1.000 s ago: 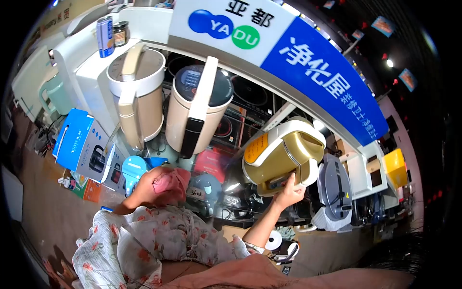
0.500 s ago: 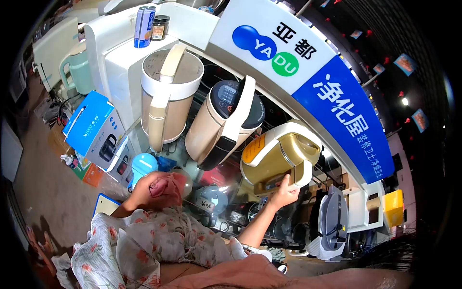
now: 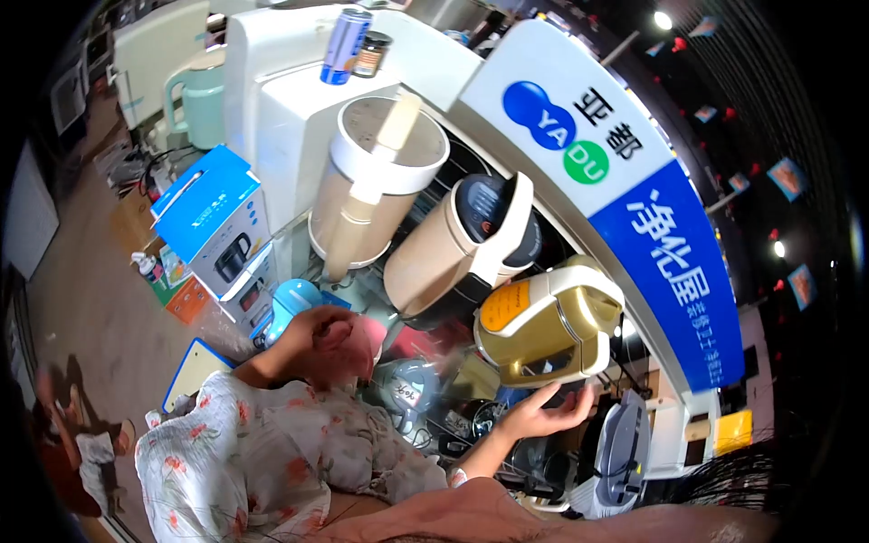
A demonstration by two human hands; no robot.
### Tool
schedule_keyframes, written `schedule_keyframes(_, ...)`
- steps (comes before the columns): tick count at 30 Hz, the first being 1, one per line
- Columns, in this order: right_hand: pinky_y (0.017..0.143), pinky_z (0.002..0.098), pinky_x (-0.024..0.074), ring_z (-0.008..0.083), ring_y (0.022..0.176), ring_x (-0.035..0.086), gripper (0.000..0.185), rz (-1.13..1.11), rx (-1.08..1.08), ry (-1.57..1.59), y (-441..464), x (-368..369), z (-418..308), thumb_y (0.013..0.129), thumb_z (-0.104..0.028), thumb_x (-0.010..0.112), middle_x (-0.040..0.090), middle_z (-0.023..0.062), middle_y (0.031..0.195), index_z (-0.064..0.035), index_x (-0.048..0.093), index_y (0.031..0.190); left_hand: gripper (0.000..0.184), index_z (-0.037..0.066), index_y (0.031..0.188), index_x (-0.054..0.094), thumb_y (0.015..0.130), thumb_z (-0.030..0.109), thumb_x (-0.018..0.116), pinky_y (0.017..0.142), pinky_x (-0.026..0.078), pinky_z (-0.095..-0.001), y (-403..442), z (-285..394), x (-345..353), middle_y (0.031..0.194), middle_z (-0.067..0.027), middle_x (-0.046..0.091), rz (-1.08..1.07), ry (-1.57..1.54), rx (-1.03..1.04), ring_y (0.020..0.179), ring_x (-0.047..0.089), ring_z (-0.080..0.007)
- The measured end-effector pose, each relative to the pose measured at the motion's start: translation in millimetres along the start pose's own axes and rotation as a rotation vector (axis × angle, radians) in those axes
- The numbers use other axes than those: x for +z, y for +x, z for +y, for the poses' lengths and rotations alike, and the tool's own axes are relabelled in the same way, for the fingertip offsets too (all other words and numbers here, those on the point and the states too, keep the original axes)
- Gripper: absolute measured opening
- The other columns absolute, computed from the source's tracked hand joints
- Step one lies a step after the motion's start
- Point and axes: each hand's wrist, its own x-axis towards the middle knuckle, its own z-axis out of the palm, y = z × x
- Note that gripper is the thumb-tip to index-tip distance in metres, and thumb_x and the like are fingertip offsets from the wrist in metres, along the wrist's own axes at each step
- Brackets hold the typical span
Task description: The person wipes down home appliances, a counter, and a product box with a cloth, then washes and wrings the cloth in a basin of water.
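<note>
A folded pink cloth (image 3: 373, 337) is in my left hand (image 3: 330, 348), its fingers closed and blurred, above the glass counter beside a light-blue object (image 3: 294, 300). My right hand (image 3: 546, 414) is palm up with its fingers apart, just below the gold and white jug-shaped appliance (image 3: 552, 330) with an orange label. Nothing shows in that hand. Left of the gold appliance leans a beige one (image 3: 434, 262) with a dark round lid and a white handle. Farther left stands another beige and white appliance (image 3: 371, 199).
A blue and white kettle box (image 3: 222, 235) stands at the left, near a mint-green kettle (image 3: 199, 104). A can (image 3: 346, 47) and a jar (image 3: 370, 56) top a white block. A YADU sign (image 3: 579, 118) borders the counter; a grey appliance (image 3: 623, 452) is at right.
My right hand has let go of the gold appliance's handle and opened below it. The view has turned, shifting the counter items rightward. The left hand still holds the cloth.
</note>
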Motion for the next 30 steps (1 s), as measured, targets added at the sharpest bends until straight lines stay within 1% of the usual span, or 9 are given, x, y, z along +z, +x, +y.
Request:
schedule_keyframes(2,0.094,0.0384,0.0418,0.0275,0.107,0.051,0.042,-0.172,-0.230,0.372,-17.0,14.8,-41.7,0.083,0.000,0.059,0.050,0.0159,0.119,0.0005,0.043,0.122,0.052,0.003,0.116,0.057,0.071,0.018,0.077,0.085,0.046,-0.0280,0.0,-2.7,-9.9,0.103,-0.0051,0.061,0.091,0.023,0.056,0.094,0.055,-0.0115)
schedule_keyframes(7,0.099,0.0400,0.0378,0.0343,0.118,0.047,0.074,-0.956,0.017,0.543,-43.7,83.2,-156.8,0.071,-0.015,0.078,0.046,0.0197,0.131,0.0024,0.040,0.132,0.042,0.003,0.111,0.057,0.075,0.015,0.073,0.085,0.047,-0.0277,2.5,-2.9,-26.3,0.101,-0.0048,0.063,0.358,-0.007,0.041,0.094,0.057,-0.0112)
schedule_keyframes(10,0.097,0.0371,0.0387,0.0324,0.116,0.047,0.104,-0.905,0.230,0.732,-49.5,133.4,-188.0,0.070,-0.017,0.079,0.042,0.0225,0.132,0.0029,0.010,0.144,0.041,0.004,0.110,0.057,0.074,0.017,0.072,0.083,0.048,-0.0293,7.0,-11.4,-36.4,0.097,-0.0060,0.064,0.401,-0.011,0.029,0.092,0.059,-0.0130)
schedule_keyframes(13,0.079,0.0289,0.0455,0.0169,0.092,0.049,0.114,-0.946,0.467,0.707,-37.4,163.6,-209.3,0.069,-0.012,0.081,0.045,0.0117,0.123,-0.0047,-0.002,0.147,0.045,0.005,0.111,0.057,0.073,0.023,0.072,0.082,0.048,-0.0316,12.3,-37.7,-42.9,0.097,-0.0098,0.064,0.390,0.046,0.091,0.092,0.061,-0.0168)
schedule_keyframes(16,0.074,0.0269,0.0483,0.0163,0.090,0.055,0.110,-1.059,0.494,0.619,-28.8,179.9,-201.3,0.073,-0.013,0.078,0.047,0.0143,0.121,-0.0008,-0.003,0.146,0.048,0.005,0.113,0.057,0.072,0.025,0.073,0.083,0.049,-0.0323,20.8,-52.8,-38.2,0.099,-0.0114,0.065,0.434,0.023,0.175,0.093,0.062,-0.0197)
schedule_keyframes(18,0.085,0.0288,0.0460,0.0211,0.104,0.053,0.106,-1.050,0.253,0.527,-35.7,187.9,-184.4,0.075,-0.012,0.074,0.044,0.0198,0.127,0.0025,-0.003,0.145,0.054,0.004,0.117,0.054,0.072,0.027,0.073,0.083,0.049,-0.0328,19.0,-45.7,-40.7,0.101,-0.0134,0.064,0.432,0.092,0.156,0.094,0.063,-0.0231)
schedule_keyframes(20,0.109,0.0414,0.0231,0.0386,0.130,0.031,0.110,-1.095,0.261,0.533,-24.0,184.6,-186.8,0.071,-0.023,0.076,0.026,0.0329,0.140,0.0087,0.000,0.143,0.056,0.004,0.119,0.053,0.073,0.027,0.073,0.083,0.048,-0.0328,17.8,-39.4,-42.5,0.102,-0.0143,0.064,0.449,0.083,0.153,0.094,0.063,-0.0237)
schedule_keyframes(21,0.110,0.0404,0.0224,0.0393,0.132,0.029,0.109,-1.158,0.326,0.494,-15.1,178.8,-196.6,0.071,-0.023,0.076,0.024,0.0341,0.141,0.0107,-0.001,0.142,0.057,0.003,0.121,0.052,0.074,0.025,0.072,0.085,0.047,-0.0326,18.5,-37.6,-43.5,0.104,-0.0141,0.063,0.431,0.032,0.111,0.096,0.062,-0.0221)
schedule_keyframes(30,0.107,0.0322,0.0262,0.0291,0.131,0.032,0.103,-1.124,0.224,0.413,-17.6,179.0,-197.4,0.071,-0.012,0.071,0.028,0.0281,0.142,0.0106,0.001,0.142,0.062,-0.002,0.129,0.046,0.076,0.022,0.069,0.091,0.044,-0.0320,44.6,-57.7,-42.5,0.114,-0.0167,0.060,0.103,-0.077,0.169,0.104,0.059,-0.0203)
